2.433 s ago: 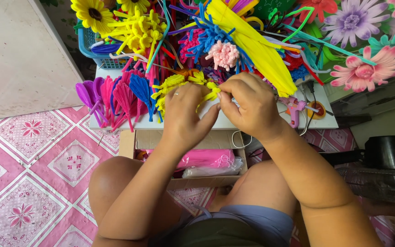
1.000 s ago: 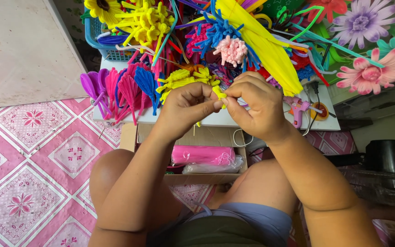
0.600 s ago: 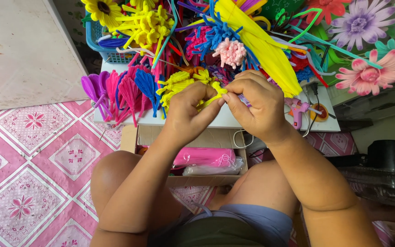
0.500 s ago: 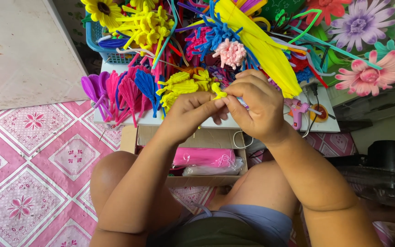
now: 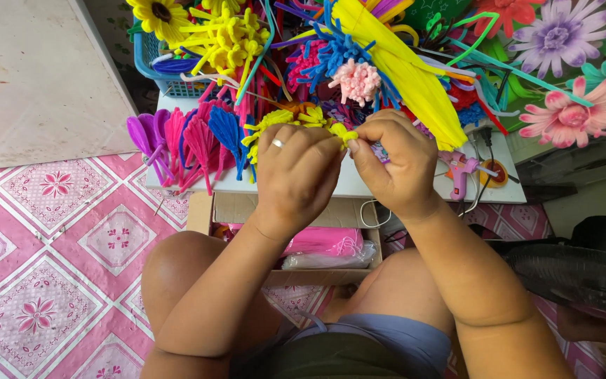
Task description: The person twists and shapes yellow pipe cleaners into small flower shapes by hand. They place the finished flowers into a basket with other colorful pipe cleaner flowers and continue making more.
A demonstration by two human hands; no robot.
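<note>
My left hand [image 5: 296,175] and my right hand [image 5: 394,165] meet fingertip to fingertip over a small yellow pipe-cleaner flower piece [image 5: 341,133], both pinching it. A ring sits on a finger of my left hand. More yellow fuzzy petals [image 5: 275,123] trail to the left of the hands. The hands hover above the front edge of a white low table [image 5: 331,186], over my bare knees.
The table holds heaps of pipe-cleaner flowers, a yellow bundle [image 5: 394,63], purple and pink petals [image 5: 177,137] and a pink glue gun [image 5: 461,172]. An open cardboard box [image 5: 247,210] with pink material sits below. A black fan [image 5: 583,267] is at right, pink patterned floor [image 5: 43,253] at left.
Both hands stayed together on the yellow piece, shifting slightly and working it between the fingertips; the view drifted a little.
</note>
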